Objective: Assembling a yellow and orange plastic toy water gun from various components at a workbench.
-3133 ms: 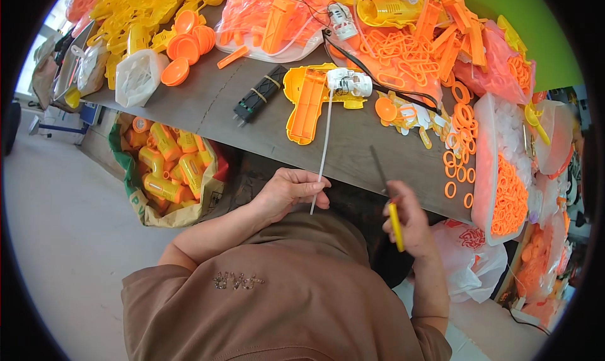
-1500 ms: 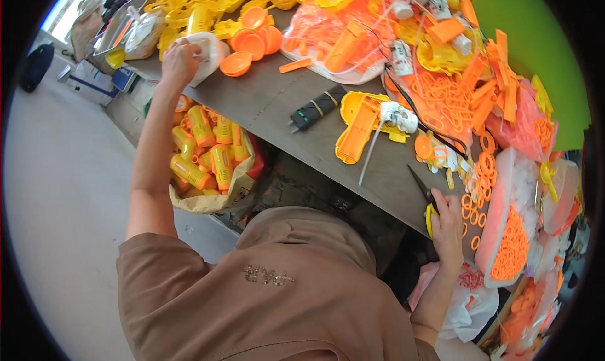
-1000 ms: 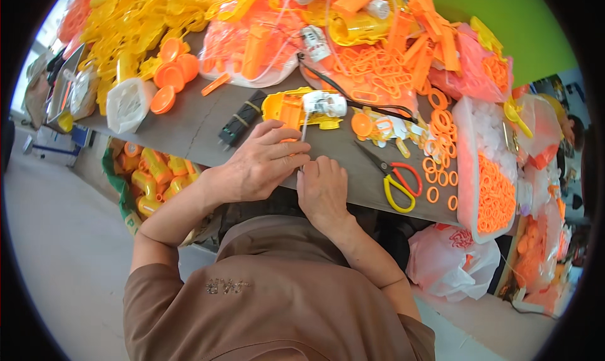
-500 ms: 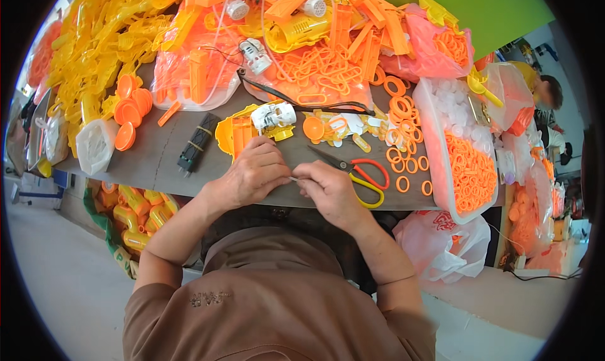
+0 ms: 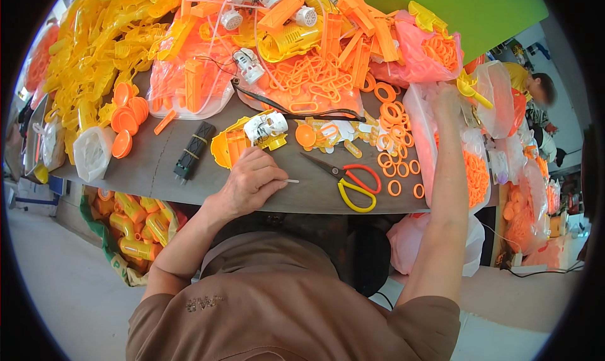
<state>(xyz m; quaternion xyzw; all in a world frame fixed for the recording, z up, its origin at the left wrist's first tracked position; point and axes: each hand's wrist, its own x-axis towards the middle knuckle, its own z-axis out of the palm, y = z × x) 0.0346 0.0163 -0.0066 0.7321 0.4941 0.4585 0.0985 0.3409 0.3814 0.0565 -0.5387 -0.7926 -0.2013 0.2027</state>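
My left hand [image 5: 253, 179] is closed in a pinch on a short, thin white stick [image 5: 291, 181], whose end pokes out past the fingertips. Just beyond that hand lies a yellow plastic shell [image 5: 222, 145] with an orange piece and a white motor housing [image 5: 265, 127] on it. My right arm stretches to the far right, where my right hand [image 5: 447, 101] is over the translucent white parts [image 5: 427, 96] at the back of a long plastic bin. Its fingers are too blurred and hidden to read. Scissors [image 5: 343, 175] with a red and a yellow handle lie between the hands.
Orange rings [image 5: 401, 150] are scattered beside the bin. A dark stick-like block [image 5: 194, 151] lies left of the shell. Yellow parts [image 5: 94, 52] are heaped at the far left, with orange caps [image 5: 125, 121] before them. A bag of orange clips [image 5: 309, 77] sits behind.
My right hand has let go of the white stick and moved right and away to the bin. My left hand stays in place with the stick. The view has shifted slightly.
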